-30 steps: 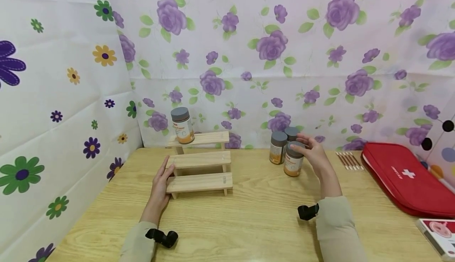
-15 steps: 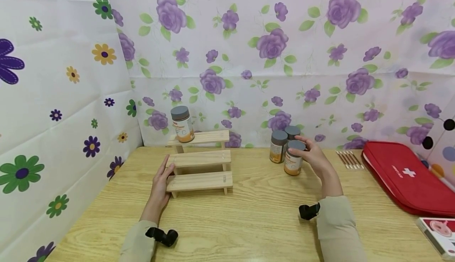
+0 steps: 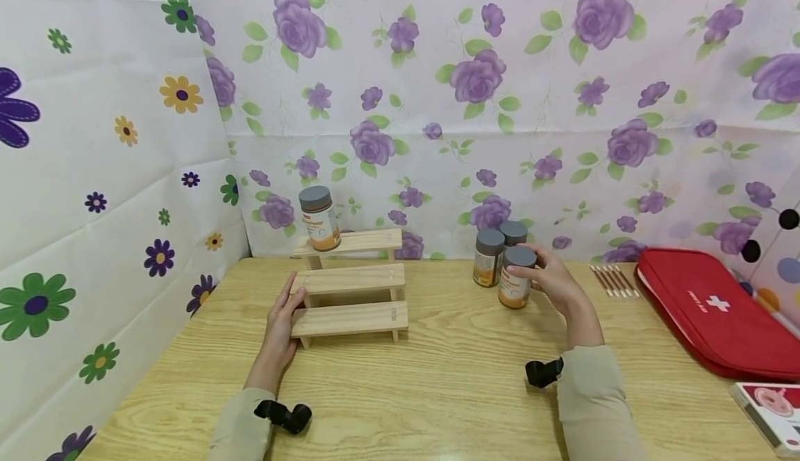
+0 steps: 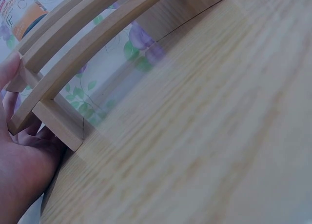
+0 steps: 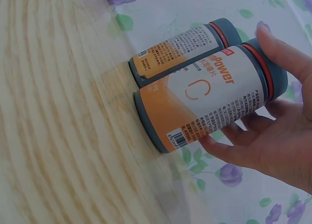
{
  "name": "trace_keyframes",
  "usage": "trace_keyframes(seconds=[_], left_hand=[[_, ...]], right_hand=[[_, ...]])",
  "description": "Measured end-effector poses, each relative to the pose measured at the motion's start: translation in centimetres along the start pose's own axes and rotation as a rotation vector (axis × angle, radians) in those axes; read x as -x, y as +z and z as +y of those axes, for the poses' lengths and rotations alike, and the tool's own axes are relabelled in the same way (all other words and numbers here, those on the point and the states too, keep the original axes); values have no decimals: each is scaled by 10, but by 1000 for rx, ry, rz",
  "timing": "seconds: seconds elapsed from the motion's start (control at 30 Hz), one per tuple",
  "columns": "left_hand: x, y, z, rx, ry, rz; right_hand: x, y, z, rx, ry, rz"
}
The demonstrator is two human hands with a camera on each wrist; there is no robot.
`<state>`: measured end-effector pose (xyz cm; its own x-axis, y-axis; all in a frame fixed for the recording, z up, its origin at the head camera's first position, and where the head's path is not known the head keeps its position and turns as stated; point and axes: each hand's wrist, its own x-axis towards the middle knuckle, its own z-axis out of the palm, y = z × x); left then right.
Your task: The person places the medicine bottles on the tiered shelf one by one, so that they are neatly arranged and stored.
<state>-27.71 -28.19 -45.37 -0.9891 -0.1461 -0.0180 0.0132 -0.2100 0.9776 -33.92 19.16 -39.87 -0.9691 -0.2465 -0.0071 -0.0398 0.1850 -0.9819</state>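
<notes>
A three-tier wooden stand (image 3: pixel 350 280) stands on the left of the table, one grey-capped supplement jar (image 3: pixel 321 218) upright on its top step. My left hand (image 3: pixel 281 325) holds the stand's left end; in the left wrist view the thumb lies against a step, and some fingers (image 4: pixel 34 126) are hidden behind the wood. Right of the stand, three similar jars cluster on the table. My right hand (image 3: pixel 556 280) grips the front jar (image 3: pixel 515 287) near its cap, thumb on the near side, fingers behind. A second jar (image 3: pixel 487 260) stands beside it, and a third (image 3: pixel 514 233) is partly hidden behind.
Several cotton swabs (image 3: pixel 614 281) lie in a row right of the jars. A red first-aid case (image 3: pixel 719 308) is at the far right, a white and red box (image 3: pixel 771 412) in front of it. Floral cloth (image 3: pixel 431 100) hangs behind the table (image 3: pixel 425 398).
The fingers of my right hand have closed in around the front jar, which stays in about the same place. My left hand keeps its hold on the stand.
</notes>
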Motion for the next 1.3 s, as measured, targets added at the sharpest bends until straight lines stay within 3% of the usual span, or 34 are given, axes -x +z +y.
trace_keyframes(seconds=[0.63,0.93,1.3], left_hand=[[0,-3,2,-2,-1,-1],[1,-4,3,-13,6,-2],[0,-3,1,-7,-6,3]], right_hand=[[1,0,-6,-3,5,13],[6,3,-22,-51,-9,10],[13,21,-46,4,-50,-16]])
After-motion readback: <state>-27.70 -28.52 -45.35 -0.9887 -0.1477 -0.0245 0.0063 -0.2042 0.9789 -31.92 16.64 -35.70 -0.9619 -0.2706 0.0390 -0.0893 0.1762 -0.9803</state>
